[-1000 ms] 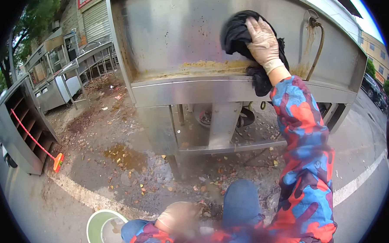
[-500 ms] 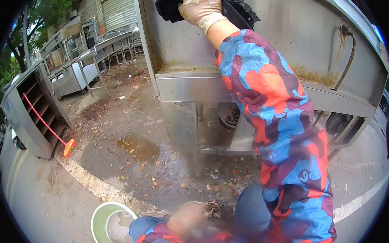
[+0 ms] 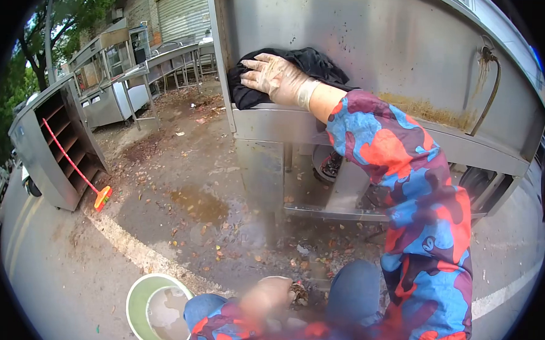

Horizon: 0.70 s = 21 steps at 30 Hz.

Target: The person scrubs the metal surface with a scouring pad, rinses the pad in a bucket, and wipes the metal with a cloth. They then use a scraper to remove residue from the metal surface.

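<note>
The gloved right hand [image 3: 279, 79] lay at upper centre, fingers outstretched over the black cloth [image 3: 316, 64], which sat bunched in the lower left corner of the steel unit [image 3: 405, 48], hard by its upright edge and above its front ledge [image 3: 262, 126]. From there the panel ran on rightward to a pipe [image 3: 490, 103] at upper right. The left hand [image 3: 266, 296] was a blur at bottom centre; I couldn't tell whether it gripped anything. A green bucket [image 3: 136, 307] stood near it. Brown grime [image 3: 427, 110] lined the panel's foot, leaves littered the ground [image 3: 160, 226], and a broom [image 3: 72, 159] leaned at far left.
</note>
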Each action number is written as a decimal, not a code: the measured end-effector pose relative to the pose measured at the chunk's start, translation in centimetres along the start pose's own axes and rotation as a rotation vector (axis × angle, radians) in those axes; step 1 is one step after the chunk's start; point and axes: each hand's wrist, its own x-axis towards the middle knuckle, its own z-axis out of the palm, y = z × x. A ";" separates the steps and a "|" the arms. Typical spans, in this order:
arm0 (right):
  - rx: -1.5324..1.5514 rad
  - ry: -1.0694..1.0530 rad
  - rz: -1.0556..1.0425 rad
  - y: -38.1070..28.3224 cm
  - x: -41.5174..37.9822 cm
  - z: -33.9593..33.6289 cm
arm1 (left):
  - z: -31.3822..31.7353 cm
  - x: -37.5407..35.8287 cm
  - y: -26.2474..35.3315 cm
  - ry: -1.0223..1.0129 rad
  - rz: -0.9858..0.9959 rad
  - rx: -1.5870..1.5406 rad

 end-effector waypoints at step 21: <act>-0.048 0.627 0.690 8.6 9.2 -1.6 | -0.6 -0.3 0.2 0.015 0.055 -0.100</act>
